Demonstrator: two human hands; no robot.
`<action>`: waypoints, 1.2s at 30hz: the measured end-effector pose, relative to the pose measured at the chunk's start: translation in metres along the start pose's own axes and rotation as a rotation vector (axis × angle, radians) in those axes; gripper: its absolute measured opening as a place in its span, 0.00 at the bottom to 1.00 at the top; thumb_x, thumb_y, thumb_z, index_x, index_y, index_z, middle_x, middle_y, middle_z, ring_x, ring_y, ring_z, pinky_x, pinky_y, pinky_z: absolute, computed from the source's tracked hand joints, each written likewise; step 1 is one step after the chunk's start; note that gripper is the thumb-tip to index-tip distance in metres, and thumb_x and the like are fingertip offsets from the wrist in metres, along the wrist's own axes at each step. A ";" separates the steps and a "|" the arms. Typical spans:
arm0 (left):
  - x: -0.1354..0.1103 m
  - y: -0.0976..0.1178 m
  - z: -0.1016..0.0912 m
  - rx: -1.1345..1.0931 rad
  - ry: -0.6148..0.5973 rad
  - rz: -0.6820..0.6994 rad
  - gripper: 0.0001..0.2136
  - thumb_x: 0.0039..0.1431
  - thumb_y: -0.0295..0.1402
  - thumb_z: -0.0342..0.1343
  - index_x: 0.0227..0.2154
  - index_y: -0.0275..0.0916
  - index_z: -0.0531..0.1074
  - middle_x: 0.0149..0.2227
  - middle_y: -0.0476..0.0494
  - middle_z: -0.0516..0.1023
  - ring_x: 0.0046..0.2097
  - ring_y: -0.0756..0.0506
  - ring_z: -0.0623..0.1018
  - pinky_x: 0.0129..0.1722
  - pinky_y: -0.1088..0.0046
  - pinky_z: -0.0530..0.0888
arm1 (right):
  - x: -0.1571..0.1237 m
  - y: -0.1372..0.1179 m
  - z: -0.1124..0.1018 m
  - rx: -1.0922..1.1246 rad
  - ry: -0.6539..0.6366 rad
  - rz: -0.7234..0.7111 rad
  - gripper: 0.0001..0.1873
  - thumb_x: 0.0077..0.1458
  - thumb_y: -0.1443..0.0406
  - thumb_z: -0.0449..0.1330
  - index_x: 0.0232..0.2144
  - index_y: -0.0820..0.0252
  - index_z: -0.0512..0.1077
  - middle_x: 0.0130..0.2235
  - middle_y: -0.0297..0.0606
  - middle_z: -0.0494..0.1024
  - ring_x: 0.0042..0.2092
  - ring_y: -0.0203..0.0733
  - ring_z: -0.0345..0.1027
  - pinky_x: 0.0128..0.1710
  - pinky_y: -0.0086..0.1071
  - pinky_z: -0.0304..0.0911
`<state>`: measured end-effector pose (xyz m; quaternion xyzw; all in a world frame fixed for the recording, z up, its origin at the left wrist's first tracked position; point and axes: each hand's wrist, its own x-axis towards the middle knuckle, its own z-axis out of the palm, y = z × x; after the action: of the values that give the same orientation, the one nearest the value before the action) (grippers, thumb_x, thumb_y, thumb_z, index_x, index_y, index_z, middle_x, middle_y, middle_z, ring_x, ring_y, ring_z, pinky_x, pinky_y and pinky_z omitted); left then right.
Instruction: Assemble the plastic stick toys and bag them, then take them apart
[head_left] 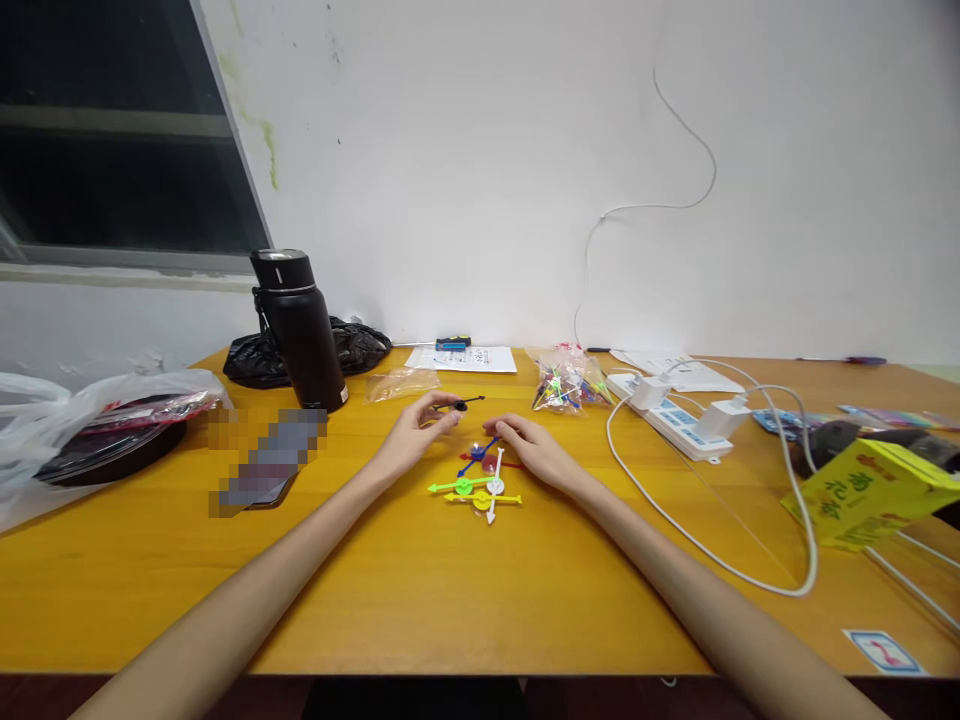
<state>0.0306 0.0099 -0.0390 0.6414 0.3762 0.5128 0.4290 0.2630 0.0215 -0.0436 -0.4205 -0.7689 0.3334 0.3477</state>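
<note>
My left hand (411,432) pinches a black arrow spinner (462,405) between thumb and fingers, raised above the table. On the right, my right hand (534,450) has its fingers curled together at the upper end of a blue arrow spinner (477,454). Below and between my hands lie more plastic arrow spinners: a red one (490,464) partly covered, a green one (464,486), a white one (495,485) and a yellow one (484,500). They are bunched together and some overlap.
A clear bag of coloured arrows (568,385) lies beyond my right hand. Further right are a white power strip (686,425) with looping cables and a yellow box (874,492). Leftward stand a black flask (300,335) and a phone (274,465). A screwdriver (453,343) rests at the back.
</note>
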 end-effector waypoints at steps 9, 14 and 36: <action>0.002 -0.002 -0.001 -0.503 0.010 -0.197 0.14 0.57 0.42 0.64 0.41 0.38 0.76 0.46 0.42 0.77 0.42 0.48 0.77 0.47 0.67 0.74 | -0.004 -0.014 0.002 0.191 0.040 0.026 0.19 0.64 0.55 0.56 0.52 0.56 0.70 0.48 0.42 0.78 0.49 0.43 0.73 0.52 0.41 0.67; -0.007 0.009 0.008 -0.427 -0.236 -0.219 0.16 0.61 0.45 0.60 0.41 0.37 0.76 0.40 0.41 0.78 0.41 0.46 0.78 0.46 0.68 0.74 | -0.009 -0.031 0.004 0.401 -0.077 -0.041 0.22 0.65 0.52 0.55 0.56 0.55 0.66 0.41 0.39 0.78 0.42 0.41 0.75 0.46 0.37 0.69; -0.015 0.033 0.020 -0.172 -0.340 0.027 0.13 0.62 0.43 0.59 0.36 0.40 0.66 0.29 0.49 0.74 0.32 0.48 0.74 0.35 0.71 0.68 | -0.020 -0.057 0.015 1.024 -0.293 0.143 0.13 0.60 0.56 0.64 0.43 0.51 0.67 0.35 0.32 0.74 0.38 0.37 0.70 0.44 0.33 0.65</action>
<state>0.0482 -0.0192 -0.0150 0.6847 0.2447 0.4331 0.5328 0.2350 -0.0241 -0.0108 -0.1974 -0.5177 0.7438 0.3739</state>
